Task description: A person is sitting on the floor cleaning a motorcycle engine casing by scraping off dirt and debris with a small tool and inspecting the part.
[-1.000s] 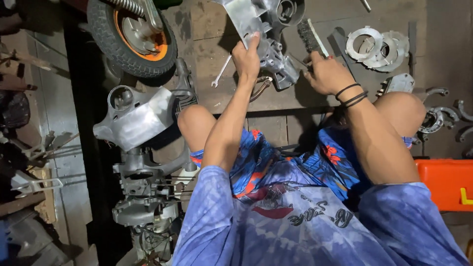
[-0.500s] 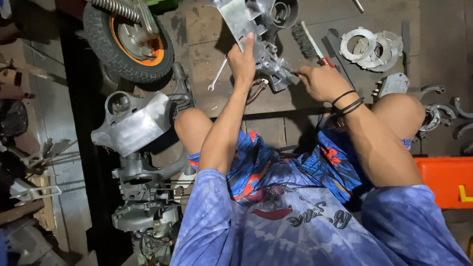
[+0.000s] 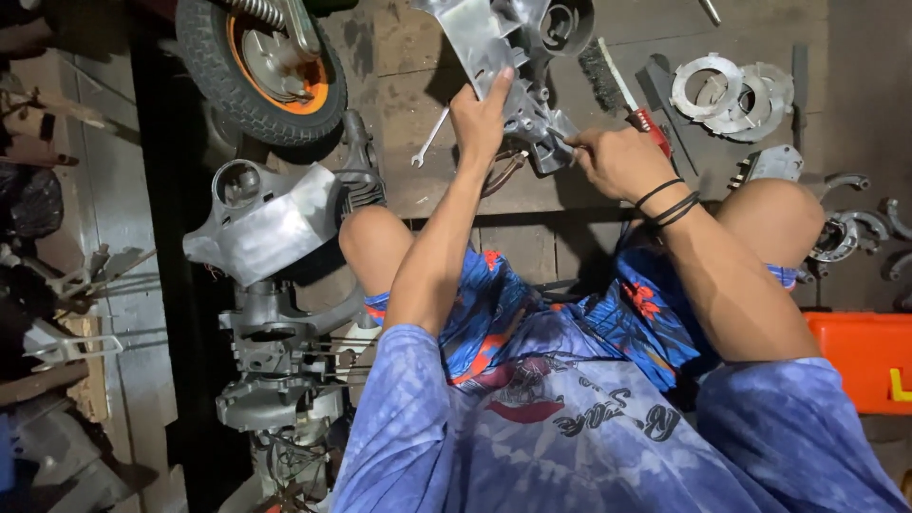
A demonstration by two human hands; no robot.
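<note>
Left hand (image 3: 480,119) grips the metal casing (image 3: 513,57), which runs diagonally away; right hand (image 3: 617,161) is clenched on a tool at its near end.

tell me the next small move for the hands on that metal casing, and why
Probably keep the left hand braced on the grey engine casing while the right hand works its thin tool at the casing's lower edge: the tip already sits there and the casing lies tilted on the wooden boards.
</note>
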